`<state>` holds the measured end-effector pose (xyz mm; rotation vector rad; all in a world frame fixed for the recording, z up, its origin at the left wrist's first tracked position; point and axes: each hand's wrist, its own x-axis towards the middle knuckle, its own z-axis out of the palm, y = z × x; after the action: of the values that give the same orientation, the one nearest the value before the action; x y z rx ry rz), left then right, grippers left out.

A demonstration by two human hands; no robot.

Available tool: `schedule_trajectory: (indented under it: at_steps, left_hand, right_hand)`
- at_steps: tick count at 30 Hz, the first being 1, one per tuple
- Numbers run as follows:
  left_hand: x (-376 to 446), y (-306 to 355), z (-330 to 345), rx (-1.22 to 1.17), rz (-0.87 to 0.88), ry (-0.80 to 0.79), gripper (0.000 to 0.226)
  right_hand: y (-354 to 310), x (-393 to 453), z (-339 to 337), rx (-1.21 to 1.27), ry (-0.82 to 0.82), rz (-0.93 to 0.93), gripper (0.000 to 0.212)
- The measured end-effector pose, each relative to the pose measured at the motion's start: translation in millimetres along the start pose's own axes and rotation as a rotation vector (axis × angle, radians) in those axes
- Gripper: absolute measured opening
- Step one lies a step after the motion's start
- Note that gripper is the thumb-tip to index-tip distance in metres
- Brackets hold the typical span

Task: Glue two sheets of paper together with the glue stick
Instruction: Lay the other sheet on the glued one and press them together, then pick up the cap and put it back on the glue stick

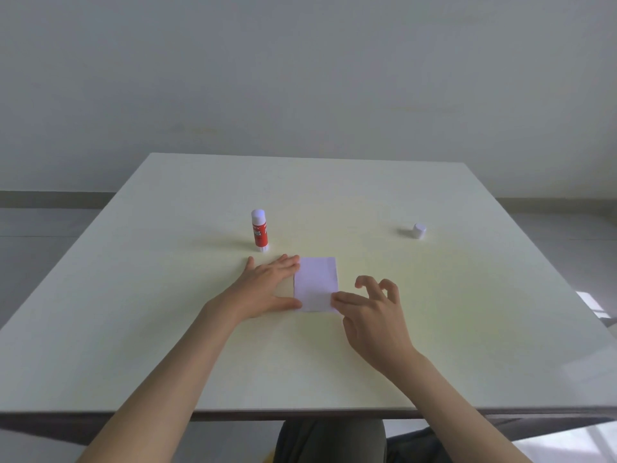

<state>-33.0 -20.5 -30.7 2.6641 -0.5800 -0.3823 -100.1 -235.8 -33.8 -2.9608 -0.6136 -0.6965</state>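
A small white sheet of paper [315,284] lies flat in the middle of the table. My left hand [268,289] rests flat at its left edge, fingers spread and touching the sheet, with a darker strip showing under the palm. My right hand [374,307] touches the sheet's lower right corner with the thumb, the other fingers curled and raised. A red glue stick [259,231] stands upright behind my left hand with its white tip bare. Its white cap [419,230] stands apart, far right. I cannot tell whether a second sheet lies beneath the top one.
The white square table [167,345] has its near edge just in front of my lap. A plain wall and floor lie beyond the far edge. A bright patch of light falls at the table's right edge.
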Motion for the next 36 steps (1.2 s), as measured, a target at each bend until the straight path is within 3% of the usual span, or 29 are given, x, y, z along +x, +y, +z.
schedule_trajectory:
  at_steps: [14,23,27,30,36]
  left_hand:
    - [-3.9,-6.4,4.8,-0.206,0.051,0.218,0.048]
    - [-7.8,-5.3,4.1,-0.231,0.052,0.245,0.043]
    - [-11.6,-8.5,3.0,-0.299,0.073,0.346,0.035]
    - [-17.3,-10.2,-2.1,-0.406,0.058,0.481,0.024]
    - [-22.9,-19.1,-18.3,-0.747,-0.118,0.798,0.014]
  right_hand:
    - [2.2,2.8,2.3,0.105,0.058,0.029,0.031]
    - [6.9,0.2,3.6,0.197,0.094,0.061,0.036]
    - [14.1,4.0,-0.8,0.208,0.139,0.106,0.035]
    - [25.2,10.7,-3.1,0.298,0.135,0.222,0.036]
    - [65.8,19.4,-4.8,0.745,0.251,0.599,0.035]
